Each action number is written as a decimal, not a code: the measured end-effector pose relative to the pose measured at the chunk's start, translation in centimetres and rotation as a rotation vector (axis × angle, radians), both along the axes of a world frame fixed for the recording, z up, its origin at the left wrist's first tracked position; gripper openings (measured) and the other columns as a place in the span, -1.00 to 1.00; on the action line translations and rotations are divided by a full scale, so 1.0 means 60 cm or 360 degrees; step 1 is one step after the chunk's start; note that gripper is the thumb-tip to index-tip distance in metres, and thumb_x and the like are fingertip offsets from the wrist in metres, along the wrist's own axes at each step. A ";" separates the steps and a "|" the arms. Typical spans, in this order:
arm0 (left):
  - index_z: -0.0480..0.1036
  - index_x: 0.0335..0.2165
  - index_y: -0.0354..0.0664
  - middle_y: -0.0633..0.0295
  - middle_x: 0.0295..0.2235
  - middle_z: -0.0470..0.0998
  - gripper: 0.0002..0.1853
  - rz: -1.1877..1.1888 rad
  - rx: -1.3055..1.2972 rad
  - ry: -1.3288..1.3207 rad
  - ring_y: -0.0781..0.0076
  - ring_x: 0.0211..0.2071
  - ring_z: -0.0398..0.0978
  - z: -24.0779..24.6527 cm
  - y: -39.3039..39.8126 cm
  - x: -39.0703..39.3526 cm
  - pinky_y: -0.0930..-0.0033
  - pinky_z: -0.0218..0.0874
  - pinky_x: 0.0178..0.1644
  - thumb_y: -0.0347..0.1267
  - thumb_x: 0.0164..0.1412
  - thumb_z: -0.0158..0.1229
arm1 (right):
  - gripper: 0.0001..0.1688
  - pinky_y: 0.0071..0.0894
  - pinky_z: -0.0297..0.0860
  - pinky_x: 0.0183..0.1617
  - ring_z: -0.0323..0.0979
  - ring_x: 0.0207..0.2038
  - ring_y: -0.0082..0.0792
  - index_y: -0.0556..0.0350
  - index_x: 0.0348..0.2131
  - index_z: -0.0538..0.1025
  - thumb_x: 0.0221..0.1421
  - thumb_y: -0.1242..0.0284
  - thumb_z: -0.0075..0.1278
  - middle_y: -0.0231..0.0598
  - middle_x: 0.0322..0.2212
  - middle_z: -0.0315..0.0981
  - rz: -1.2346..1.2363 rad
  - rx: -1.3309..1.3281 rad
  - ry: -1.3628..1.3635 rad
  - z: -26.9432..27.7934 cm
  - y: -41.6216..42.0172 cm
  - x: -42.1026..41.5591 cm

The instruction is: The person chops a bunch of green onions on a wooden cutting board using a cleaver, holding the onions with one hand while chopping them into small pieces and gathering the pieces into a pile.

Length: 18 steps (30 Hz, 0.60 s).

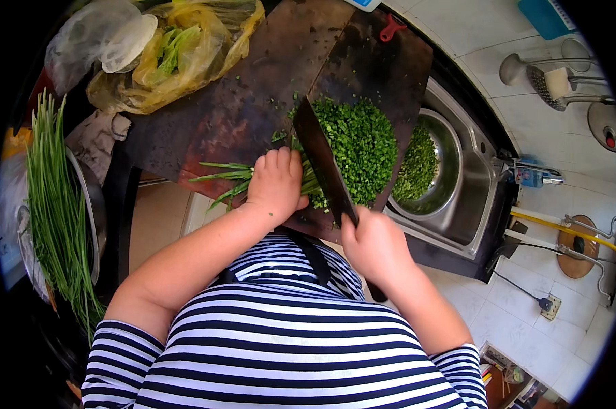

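My left hand (276,184) presses a small bunch of green chives (228,179) against the dark cutting board (251,112). Their loose ends stick out on the left of the fist. In my right hand (374,243) is the handle of a cleaver (324,161), whose dark blade stands on edge across the chives, just right of my left fingers. A wide heap of finely chopped chives (361,151) lies on the board along the blade's right side. Scattered green bits dot the board's surface.
Right of the board, a steel bowl (454,168) of chopped greens sits in the sink (484,204). Long uncut chives (57,214) lie over a metal basin (94,214) at left. A yellow plastic bag (134,97) with leafy greens and a red peeler (391,28) are at the far side.
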<state>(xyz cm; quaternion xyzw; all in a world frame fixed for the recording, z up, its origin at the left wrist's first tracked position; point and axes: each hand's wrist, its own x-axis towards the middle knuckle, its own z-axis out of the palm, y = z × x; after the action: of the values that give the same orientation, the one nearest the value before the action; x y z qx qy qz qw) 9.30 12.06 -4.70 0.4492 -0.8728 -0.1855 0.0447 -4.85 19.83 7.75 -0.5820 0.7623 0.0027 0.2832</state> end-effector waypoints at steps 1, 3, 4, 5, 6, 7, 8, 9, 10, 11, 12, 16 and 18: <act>0.20 -0.04 -0.37 0.06 -0.14 0.27 -0.07 -0.0019 -0.0047 0.0032 0.13 -0.11 0.23 -0.003 0.001 0.001 0.21 0.10 -0.01 -0.18 -0.43 0.39 | -0.68 0.00 0.39 -0.37 0.45 -0.50 0.10 0.23 -0.47 0.47 0.10 0.32 -0.14 0.08 -0.60 0.45 0.0008 -0.0034 -0.0011 -0.015 -0.012 -0.003; 0.20 -0.03 -0.38 0.03 -0.11 0.27 -0.07 -0.0049 -0.0037 0.0053 0.11 -0.10 0.23 -0.003 0.003 0.000 0.20 0.09 0.01 -0.18 -0.42 0.39 | -0.66 -0.01 0.39 -0.35 0.46 -0.49 0.11 0.22 -0.49 0.48 0.11 0.30 -0.15 0.09 -0.60 0.46 -0.0122 -0.0054 -0.0038 -0.065 -0.036 -0.001; 0.19 -0.03 -0.39 0.02 -0.10 0.26 -0.06 -0.0046 0.0012 0.0039 0.10 -0.09 0.22 0.000 0.000 -0.001 0.20 0.09 0.01 -0.19 -0.42 0.39 | -0.65 -0.01 0.39 -0.34 0.46 -0.48 0.11 0.22 -0.51 0.48 0.11 0.30 -0.15 0.09 -0.60 0.46 -0.0115 -0.0161 -0.0019 -0.073 -0.034 0.001; 0.19 -0.02 -0.39 0.01 -0.08 0.26 -0.06 -0.0045 0.0061 0.0025 0.08 -0.08 0.22 0.003 -0.003 -0.001 0.19 0.09 0.02 -0.19 -0.41 0.39 | -0.65 -0.01 0.39 -0.34 0.46 -0.48 0.12 0.22 -0.51 0.49 0.11 0.29 -0.15 0.10 -0.59 0.46 -0.0123 -0.0183 -0.0037 -0.076 -0.032 0.001; 0.18 -0.01 -0.40 0.00 -0.08 0.25 -0.05 -0.0029 0.0056 0.0032 0.07 -0.08 0.22 0.004 -0.002 0.000 0.19 0.08 0.04 -0.19 -0.41 0.39 | -0.65 0.00 0.39 -0.34 0.46 -0.47 0.12 0.22 -0.51 0.49 0.11 0.29 -0.15 0.10 -0.58 0.46 -0.0129 -0.0204 -0.0048 -0.077 -0.028 0.001; 0.17 0.00 -0.40 0.00 -0.07 0.25 -0.04 -0.0015 0.0051 0.0039 0.06 -0.07 0.22 0.003 -0.001 0.001 0.18 0.08 0.05 -0.19 -0.40 0.39 | -0.65 0.00 0.39 -0.33 0.46 -0.47 0.12 0.22 -0.50 0.49 0.11 0.29 -0.15 0.10 -0.58 0.47 -0.0137 -0.0224 -0.0059 -0.079 -0.025 0.000; 0.16 0.01 -0.41 -0.01 -0.07 0.25 -0.03 -0.0002 0.0046 0.0047 0.05 -0.06 0.21 0.003 0.000 0.000 0.17 0.07 0.06 -0.20 -0.40 0.40 | -0.65 0.00 0.38 -0.33 0.45 -0.46 0.11 0.21 -0.49 0.50 0.11 0.28 -0.15 0.09 -0.56 0.47 -0.0188 -0.0255 -0.0103 -0.082 -0.023 -0.008; 0.16 0.02 -0.41 -0.01 -0.07 0.24 -0.02 0.0005 0.0034 0.0072 0.05 -0.05 0.21 0.001 0.001 0.002 0.16 0.07 0.07 -0.20 -0.39 0.40 | -0.66 0.01 0.37 -0.33 0.45 -0.45 0.11 0.17 -0.46 0.50 0.12 0.27 -0.14 0.06 -0.54 0.48 -0.0179 -0.0356 -0.0134 -0.087 -0.025 -0.018; 0.15 0.02 -0.42 -0.01 -0.06 0.24 -0.01 0.0010 0.0022 0.0098 0.04 -0.05 0.21 -0.002 0.002 0.003 0.15 0.06 0.08 -0.20 -0.39 0.40 | -0.68 0.01 0.36 -0.34 0.45 -0.45 0.11 0.16 -0.46 0.50 0.12 0.28 -0.13 0.05 -0.54 0.48 -0.0228 -0.0394 -0.0197 -0.084 -0.017 -0.023; 0.14 0.03 -0.42 -0.02 -0.06 0.24 0.00 0.0016 0.0009 0.0125 0.03 -0.04 0.20 -0.002 0.002 0.005 0.15 0.05 0.09 -0.20 -0.39 0.41 | -0.69 0.00 0.36 -0.35 0.44 -0.45 0.11 0.16 -0.46 0.49 0.12 0.29 -0.13 0.04 -0.55 0.48 -0.0277 -0.0432 -0.0258 -0.075 -0.007 -0.024; 0.14 0.03 -0.42 -0.02 -0.06 0.24 0.00 0.0021 0.0017 0.0143 0.03 -0.03 0.20 -0.002 0.002 0.006 0.14 0.05 0.10 -0.20 -0.39 0.41 | -0.71 0.00 0.35 -0.37 0.44 -0.46 0.11 0.15 -0.46 0.48 0.11 0.30 -0.11 0.03 -0.55 0.47 -0.0285 -0.0425 -0.0262 -0.064 0.006 -0.023; 0.13 0.04 -0.43 -0.02 -0.05 0.23 0.01 0.0063 -0.0024 0.0199 0.03 -0.02 0.20 -0.006 0.006 0.007 0.15 0.06 0.10 -0.21 -0.40 0.42 | -0.76 -0.02 0.35 -0.42 0.43 -0.51 0.07 0.10 -0.48 0.45 0.08 0.31 -0.06 -0.03 -0.58 0.46 -0.0155 -0.0359 -0.0150 0.000 0.056 -0.019; 0.15 0.00 -0.40 0.02 -0.09 0.24 -0.02 0.0061 -0.0121 0.0213 0.08 -0.06 0.21 -0.012 0.009 0.008 0.19 0.08 0.06 -0.19 -0.41 0.42 | -0.77 -0.02 0.35 -0.42 0.43 -0.51 0.07 0.09 -0.49 0.45 0.09 0.32 -0.07 -0.04 -0.59 0.46 -0.0104 -0.0294 -0.0107 0.011 0.067 -0.015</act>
<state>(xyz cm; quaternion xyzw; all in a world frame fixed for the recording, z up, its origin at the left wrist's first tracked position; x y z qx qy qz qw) 9.77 12.58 -5.41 0.4505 -0.8655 -0.1809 0.1235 -5.76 23.85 8.41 -0.5801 0.7680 -0.0964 0.2537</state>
